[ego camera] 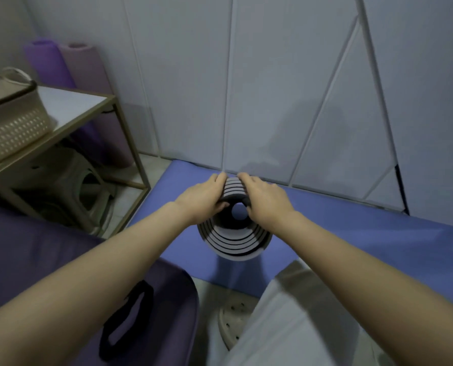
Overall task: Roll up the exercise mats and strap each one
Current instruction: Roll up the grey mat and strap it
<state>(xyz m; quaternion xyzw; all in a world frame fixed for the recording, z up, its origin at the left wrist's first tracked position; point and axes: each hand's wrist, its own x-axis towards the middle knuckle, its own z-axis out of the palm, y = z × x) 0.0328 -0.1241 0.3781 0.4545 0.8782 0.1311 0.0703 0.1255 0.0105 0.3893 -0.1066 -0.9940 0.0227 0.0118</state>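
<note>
I hold the rolled grey-and-black foam exercise mat (236, 241) on end on the blue floor mat (352, 233), toward its left end, left hand (204, 198) and right hand (266, 200) fingers gripping its top rim; probably light, springy, best pinned at the outer flap.

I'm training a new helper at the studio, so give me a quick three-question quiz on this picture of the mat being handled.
1. True or false: the left hand and the right hand both grip the upper end of the rolled mat.
2. The black strap lies: A) round the rolled mat, B) on the dark purple mat, C) in the left hand.
3. Fill in: the rolled mat stands on end on the ____ mat.
Key: 1 true; 2 B; 3 blue.
</note>
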